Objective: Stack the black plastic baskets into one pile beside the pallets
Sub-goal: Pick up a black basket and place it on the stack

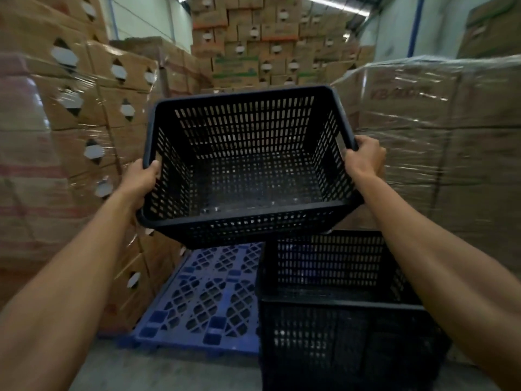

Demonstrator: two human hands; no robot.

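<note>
I hold an empty black slotted basket (248, 176) in the air at chest height, tilted with its open top toward me. My left hand (141, 182) grips its left rim, thumb over the edge. My right hand (366, 159) grips the right rim by the handle slot. Below it and to the right, a pile of black baskets (338, 300) stands on the floor, nested one inside another. The raised basket hangs above the pile's far left corner, apart from it.
A blue plastic pallet (208, 300) lies on the floor left of the pile. Shrink-wrapped stacks of cardboard boxes (84, 142) wall in the left side, more wrapped boxes (451, 153) the right. Taller box stacks (253, 40) fill the back. Grey concrete floor (158, 373) lies near my feet.
</note>
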